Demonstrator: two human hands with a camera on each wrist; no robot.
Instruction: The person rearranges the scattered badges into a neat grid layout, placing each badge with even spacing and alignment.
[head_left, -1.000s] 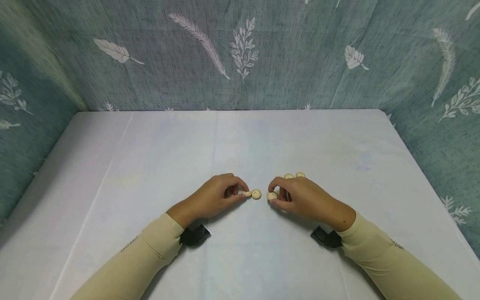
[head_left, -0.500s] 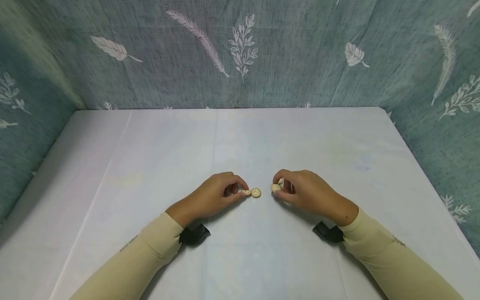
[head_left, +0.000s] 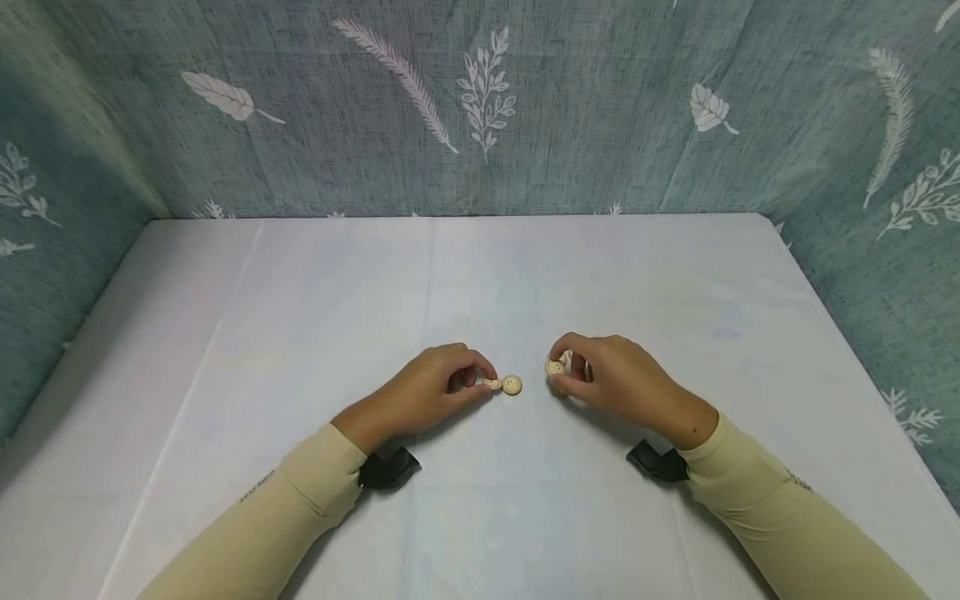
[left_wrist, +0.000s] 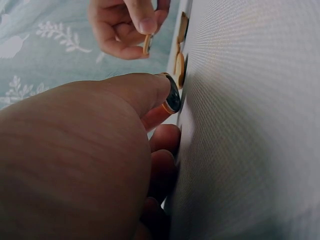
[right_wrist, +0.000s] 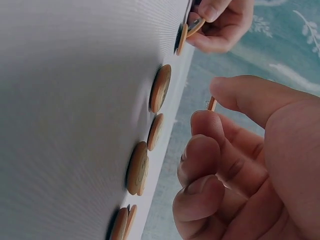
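Observation:
My left hand (head_left: 442, 387) pinches a small round wooden disc (head_left: 492, 384) with dark marks on its face. In the left wrist view this disc (left_wrist: 172, 95) stands tilted, its dark side showing. Right beside it on the table lies another wooden disc (head_left: 512, 385), face up. My right hand (head_left: 618, 375) holds a similar disc (head_left: 555, 367) between thumb and index finger. That disc (right_wrist: 212, 103) appears edge-on in the right wrist view, raised off the table, with the other fingers curled below.
Several more wooden discs (right_wrist: 160, 89) lie on the white-covered table (head_left: 337, 292), mostly hidden behind my right hand in the head view. Some overlap one another. A green leaf-patterned cloth (head_left: 570, 108) rises along the back and sides.
My right hand has moved slightly away and to the right with its disc, covering discs that showed behind it. My left hand stays in place.

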